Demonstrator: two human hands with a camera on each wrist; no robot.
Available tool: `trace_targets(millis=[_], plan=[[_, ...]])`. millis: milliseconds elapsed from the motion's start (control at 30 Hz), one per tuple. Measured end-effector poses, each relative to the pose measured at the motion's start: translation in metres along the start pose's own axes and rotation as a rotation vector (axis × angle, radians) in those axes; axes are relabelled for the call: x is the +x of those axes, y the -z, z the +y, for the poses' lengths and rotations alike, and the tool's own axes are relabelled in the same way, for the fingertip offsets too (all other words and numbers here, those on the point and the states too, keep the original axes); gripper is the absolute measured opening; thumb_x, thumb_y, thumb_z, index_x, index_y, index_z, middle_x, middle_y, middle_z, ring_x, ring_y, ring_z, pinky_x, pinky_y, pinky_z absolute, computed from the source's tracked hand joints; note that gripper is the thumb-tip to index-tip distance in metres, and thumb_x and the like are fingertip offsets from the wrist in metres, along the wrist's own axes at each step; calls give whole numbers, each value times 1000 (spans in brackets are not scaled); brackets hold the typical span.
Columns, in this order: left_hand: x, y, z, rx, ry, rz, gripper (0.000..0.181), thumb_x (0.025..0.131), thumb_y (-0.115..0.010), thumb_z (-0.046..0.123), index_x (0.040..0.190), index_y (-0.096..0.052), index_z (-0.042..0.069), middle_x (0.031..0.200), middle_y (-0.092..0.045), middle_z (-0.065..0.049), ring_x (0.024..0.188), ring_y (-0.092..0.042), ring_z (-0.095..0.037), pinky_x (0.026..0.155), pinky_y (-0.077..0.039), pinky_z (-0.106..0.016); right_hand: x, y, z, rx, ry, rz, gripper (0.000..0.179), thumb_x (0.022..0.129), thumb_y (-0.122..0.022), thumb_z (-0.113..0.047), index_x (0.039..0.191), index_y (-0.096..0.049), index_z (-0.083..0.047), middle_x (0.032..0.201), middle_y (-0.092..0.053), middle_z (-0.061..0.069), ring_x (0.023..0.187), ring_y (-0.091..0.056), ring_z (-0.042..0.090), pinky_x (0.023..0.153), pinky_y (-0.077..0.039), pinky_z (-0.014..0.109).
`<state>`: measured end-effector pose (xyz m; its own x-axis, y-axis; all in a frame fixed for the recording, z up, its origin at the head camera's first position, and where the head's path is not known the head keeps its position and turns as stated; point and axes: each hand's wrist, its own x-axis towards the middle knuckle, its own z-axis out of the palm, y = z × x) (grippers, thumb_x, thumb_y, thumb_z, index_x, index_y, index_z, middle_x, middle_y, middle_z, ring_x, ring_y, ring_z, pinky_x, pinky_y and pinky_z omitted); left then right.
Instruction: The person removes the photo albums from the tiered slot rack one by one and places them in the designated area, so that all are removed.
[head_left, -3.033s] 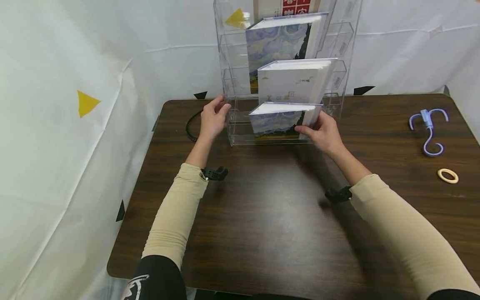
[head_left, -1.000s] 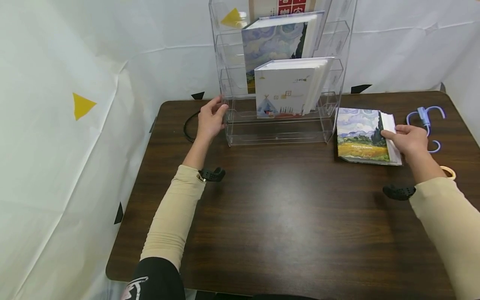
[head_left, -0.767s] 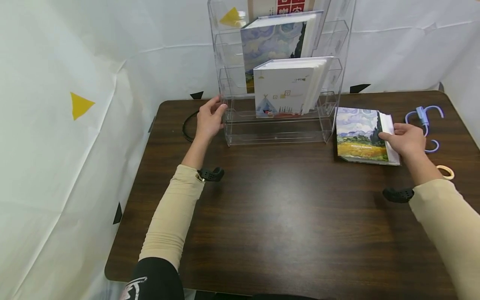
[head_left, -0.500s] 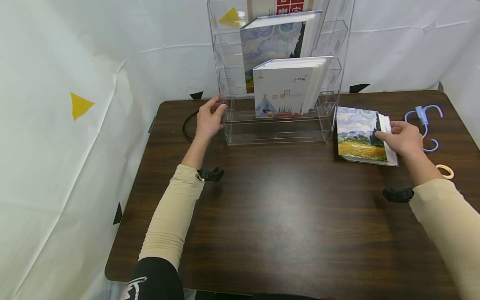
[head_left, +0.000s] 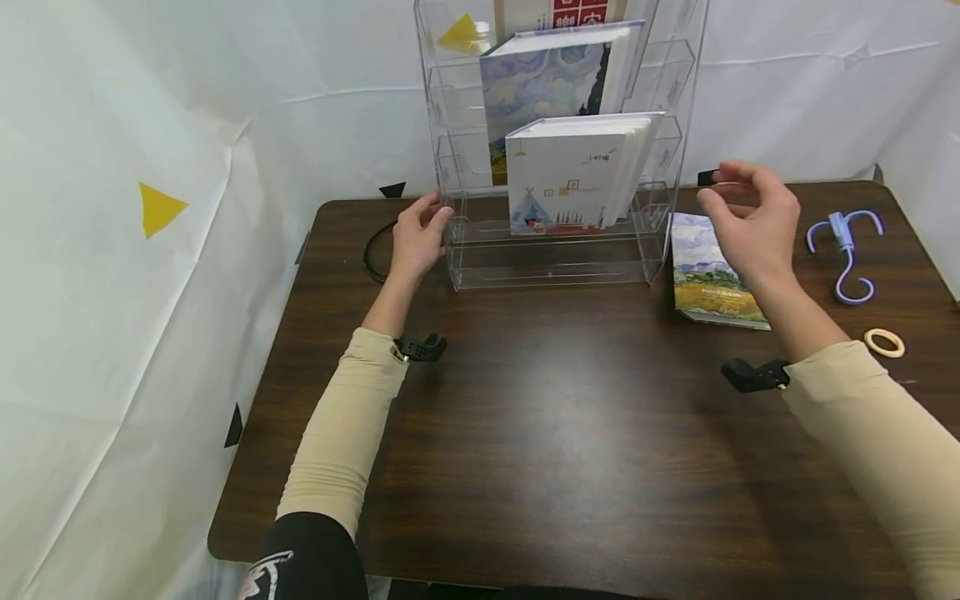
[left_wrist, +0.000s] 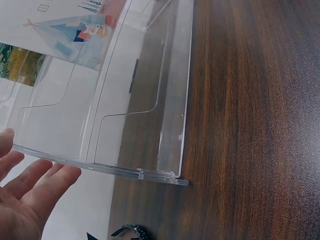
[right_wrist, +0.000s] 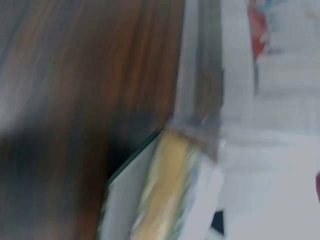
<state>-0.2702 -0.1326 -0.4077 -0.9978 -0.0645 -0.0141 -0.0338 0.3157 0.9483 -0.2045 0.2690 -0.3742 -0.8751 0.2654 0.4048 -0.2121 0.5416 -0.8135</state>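
Observation:
A clear acrylic display rack (head_left: 551, 273) stands at the table's back. My left hand (head_left: 420, 237) rests its fingertips against the rack's left side, low down; in the left wrist view the fingers (left_wrist: 50, 187) lie along the outside of the side panel. The photo album (head_left: 716, 283) with a painted landscape cover lies on the table beside the rack's right end. My right hand (head_left: 757, 221) is raised over its right part, fingers loosely bent and holding nothing, hiding some of the cover. In the blurred right wrist view the album (right_wrist: 167, 190) shows at an angle.
A white album (head_left: 562, 179) and a landscape-cover album (head_left: 543, 87) stand in higher rack tiers. A purple hook (head_left: 845, 250) and a pale ring (head_left: 885, 342) lie at the right of the brown table (head_left: 525, 458). A black cord loop (head_left: 371, 254) lies left of the rack.
The right hand took the landscape photo album from the rack's lowest tier, laid it on the table to the right, then let go and rose leftward. The left hand stayed at the rack.

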Motion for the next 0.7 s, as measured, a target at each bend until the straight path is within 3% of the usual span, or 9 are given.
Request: trace_targets(millis=[167, 367, 700], plan=[[-1, 1, 0, -11, 2, -6, 48, 99, -60, 27, 145, -50, 16, 132, -61, -6, 113, -61, -17, 73, -59, -38, 7, -28, -24, 4, 82, -133, 49, 90, -73, -16, 135, -57, -8, 128, -62, 11, 113, -61, 16, 94, -50, 27], [-1, -1, 2, -4, -5, -5, 47, 100, -60, 27, 145, -50, 16, 131, -61, -6, 112, -61, -18, 73, -59, -37, 17, -52, -36, -14, 10, -143, 68, 83, -81, -23, 143, -49, -12, 130, -59, 10, 117, -57, 19, 97, -50, 36], [-2, -1, -1, -5, -27, -5, 47, 100, -59, 25, 144, -51, 12, 133, -59, -10, 117, -58, -22, 76, -59, -42, 29, -68, -37, 27, -56, -201, 66, 76, -87, -23, 130, -52, -11, 126, -59, 9, 113, -60, 20, 96, -50, 33]])
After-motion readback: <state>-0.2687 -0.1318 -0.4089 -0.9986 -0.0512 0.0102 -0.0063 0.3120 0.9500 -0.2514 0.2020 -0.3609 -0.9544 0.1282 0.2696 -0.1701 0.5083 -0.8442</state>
